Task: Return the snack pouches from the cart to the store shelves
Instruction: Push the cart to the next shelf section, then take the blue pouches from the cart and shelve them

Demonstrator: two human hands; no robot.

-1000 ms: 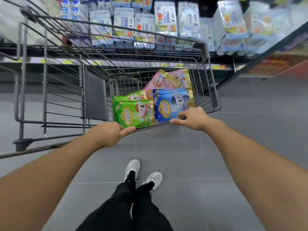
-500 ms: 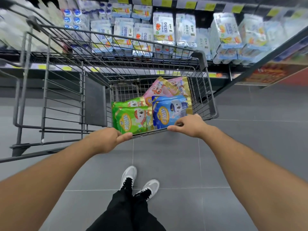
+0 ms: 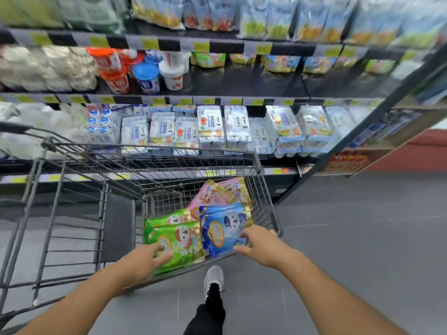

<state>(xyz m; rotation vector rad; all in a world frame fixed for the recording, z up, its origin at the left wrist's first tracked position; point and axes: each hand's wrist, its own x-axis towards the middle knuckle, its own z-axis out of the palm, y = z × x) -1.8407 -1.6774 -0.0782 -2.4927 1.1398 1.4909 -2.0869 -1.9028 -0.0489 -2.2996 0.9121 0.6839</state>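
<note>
The left hand was held over the near edge of the cart, its fingers loosely spread and laid on the lower part of the green pouch; nothing was gripped by it. The right hand was reached in beside it, the fingers half curled at the lower right corner of the blue pouch. Whether that corner was pinched or only touched could not be told, as the fingertips were blurred.

The green pouch was seen lying flat directly under and ahead of the left hand, with a second green pouch tucked behind it. The blue pouch was placed just right of the green one, touching it, and was partly overlapped onto a pink pouch farther from the hands. Another pink pouch was seen behind that, near the far right corner of the basket. All five were held in the small rear compartment, closed off ahead by a wire grid.

Beyond the cart, shelves were seen, well apart from both hands. White multipacks were stacked on the lowest one, tubs with red and blue lids on the middle one to the left, and more pouches to the right. Below the hands, a grey shoe was planted on the grey floor.
</note>
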